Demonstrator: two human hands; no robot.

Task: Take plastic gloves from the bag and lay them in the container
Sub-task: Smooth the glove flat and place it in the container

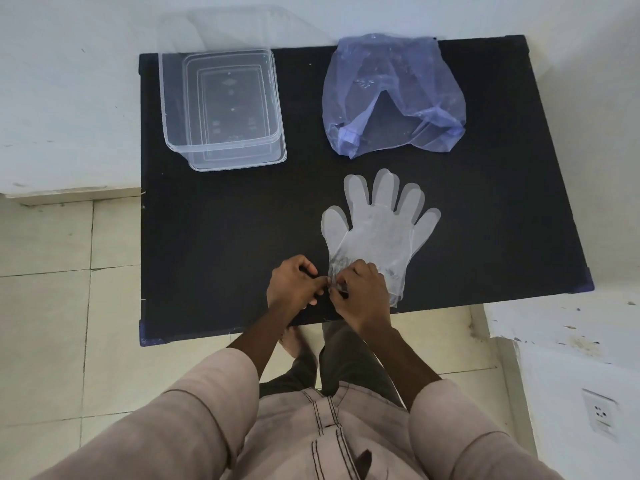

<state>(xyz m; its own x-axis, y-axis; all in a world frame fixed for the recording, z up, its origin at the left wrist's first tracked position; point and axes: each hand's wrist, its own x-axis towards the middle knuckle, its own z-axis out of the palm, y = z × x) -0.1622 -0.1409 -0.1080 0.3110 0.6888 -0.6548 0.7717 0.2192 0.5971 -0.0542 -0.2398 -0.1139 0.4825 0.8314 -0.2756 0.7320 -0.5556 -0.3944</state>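
Observation:
A stack of thin clear plastic gloves lies flat on the black table, fingers pointing away from me. My right hand pinches the cuff edge of the gloves at its near left corner. Touching it from the left, my left hand also pinches that cuff edge with fingertips. A bluish see-through plastic bag lies crumpled at the far right of the table. The clear rectangular container stands open at the far left, with nothing visible inside.
The table's near edge runs just behind my wrists. A white wall ledge borders the table's left side, and a white wall with a socket stands at the right. Tiled floor lies below.

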